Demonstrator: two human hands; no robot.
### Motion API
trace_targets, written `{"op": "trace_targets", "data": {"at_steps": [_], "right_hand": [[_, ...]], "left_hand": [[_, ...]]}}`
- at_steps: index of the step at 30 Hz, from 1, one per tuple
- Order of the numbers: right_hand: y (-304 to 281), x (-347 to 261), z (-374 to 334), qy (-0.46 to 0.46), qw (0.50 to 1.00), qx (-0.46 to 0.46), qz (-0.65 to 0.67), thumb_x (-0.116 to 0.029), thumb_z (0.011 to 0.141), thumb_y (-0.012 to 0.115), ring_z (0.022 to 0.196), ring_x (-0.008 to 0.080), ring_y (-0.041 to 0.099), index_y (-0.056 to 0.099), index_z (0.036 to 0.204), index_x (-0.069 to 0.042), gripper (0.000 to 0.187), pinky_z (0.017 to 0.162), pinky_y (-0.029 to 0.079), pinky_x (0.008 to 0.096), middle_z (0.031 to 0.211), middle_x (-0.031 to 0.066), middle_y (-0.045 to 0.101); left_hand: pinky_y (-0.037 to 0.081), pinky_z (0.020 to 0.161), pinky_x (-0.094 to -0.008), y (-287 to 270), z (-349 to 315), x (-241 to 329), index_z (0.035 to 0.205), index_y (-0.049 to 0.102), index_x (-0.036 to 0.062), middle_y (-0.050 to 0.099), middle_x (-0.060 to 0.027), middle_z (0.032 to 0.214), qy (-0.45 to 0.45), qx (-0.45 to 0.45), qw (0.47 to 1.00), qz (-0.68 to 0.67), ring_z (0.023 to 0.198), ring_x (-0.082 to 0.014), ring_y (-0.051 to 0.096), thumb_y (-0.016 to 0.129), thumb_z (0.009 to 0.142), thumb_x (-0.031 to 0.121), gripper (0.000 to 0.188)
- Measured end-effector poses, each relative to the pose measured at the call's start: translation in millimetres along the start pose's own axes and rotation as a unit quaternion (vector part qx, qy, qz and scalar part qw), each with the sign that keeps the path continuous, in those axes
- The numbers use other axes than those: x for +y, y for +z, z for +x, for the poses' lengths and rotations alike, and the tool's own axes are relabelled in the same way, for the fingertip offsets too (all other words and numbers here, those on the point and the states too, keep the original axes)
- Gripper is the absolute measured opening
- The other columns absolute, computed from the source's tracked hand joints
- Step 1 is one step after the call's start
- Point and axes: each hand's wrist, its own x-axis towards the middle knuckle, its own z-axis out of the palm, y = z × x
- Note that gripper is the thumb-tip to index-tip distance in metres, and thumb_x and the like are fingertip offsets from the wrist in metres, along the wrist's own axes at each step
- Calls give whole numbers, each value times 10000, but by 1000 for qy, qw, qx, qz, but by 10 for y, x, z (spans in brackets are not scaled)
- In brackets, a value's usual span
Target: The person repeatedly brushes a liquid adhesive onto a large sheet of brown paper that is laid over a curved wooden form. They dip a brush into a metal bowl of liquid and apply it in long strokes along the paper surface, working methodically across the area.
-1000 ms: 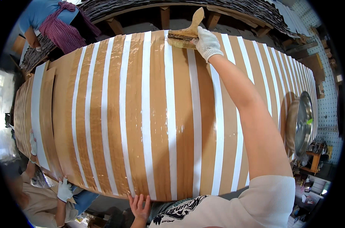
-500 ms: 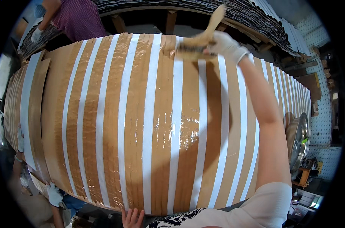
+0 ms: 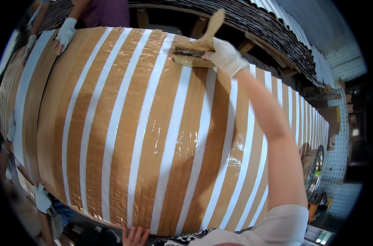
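A wide, flat brush with a pale wooden handle (image 3: 214,25) is held in my right hand (image 3: 231,58), which wears a white glove. Its dark, thick bristles meet the far edge of a layer of overlapping brown paper sheets (image 3: 153,135) with white stripes between them. The paper looks wet and glossy across the middle. Down at the near edge, my bare left hand (image 3: 135,236) rests with its fingers stretched out and holds nothing.
Gloved hands of other people touch the left end: one hand (image 3: 66,36) at the far side, another hand (image 3: 43,198) at the near side. A round metal basin (image 3: 314,168) stands at the right. Stacked dark sheets (image 3: 252,35) line the far side.
My right hand has swept the brush leftward along the far edge. A co-worker's gloved hand has come onto the far left of the paper. The whole view has shifted slightly.
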Motion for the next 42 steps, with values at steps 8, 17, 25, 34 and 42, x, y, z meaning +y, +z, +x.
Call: {"op": "trace_targets", "data": {"at_steps": [8, 17, 25, 34, 42], "right_hand": [[-223, -99, 733, 47, 989, 113, 82, -264, 890, 723, 1050, 393, 642, 623, 1139, -50, 343, 914, 499, 448, 1060, 210, 700], [332, -376, 799, 66, 993, 95, -36, -309, 859, 756, 1080, 387, 634, 603, 1135, -65, 398, 932, 502, 451, 1087, 197, 693], [420, -712, 432, 56, 998, 12, 24, -278, 880, 741, 1042, 355, 664, 597, 1194, -49, 415, 908, 521, 419, 1106, 180, 701], [378, -1457, -847, 39, 995, 86, 45, -225, 932, 694, 839, 318, 692, 630, 1055, -15, 251, 760, 541, 390, 959, 159, 719], [229, -2894, -3513, -272, 929, -192, 160, -102, 825, 651, 1006, 316, 662, 616, 1251, -127, 429, 837, 548, 421, 1099, 128, 670]], "left_hand": [[244, 1145, -704, -96, 106, -17, 1472, 494, 172, 505, -154, 1454, 20, 66, 998, 16, 1357, -384, 444, 485, 953, 199, 520], [45, 1197, -680, -392, 114, 4, 1509, 419, 116, 487, -211, 1467, 11, -20, 997, -77, 1396, -430, 407, 458, 984, 284, 553], [440, 1052, -618, -36, 183, 10, 1162, 716, 306, 527, -20, 1298, -9, 197, 979, 44, 1294, -260, 455, 744, 844, 330, 320], [413, 1077, -618, 85, 184, -90, 1222, 680, 336, 522, -11, 1342, 16, 236, 968, 89, 1305, -269, 440, 691, 849, 283, 377], [386, 1103, -629, 202, 252, -65, 1303, 654, 274, 526, -49, 1372, 10, 320, 946, 49, 1308, -302, 451, 633, 825, 170, 490]]}}
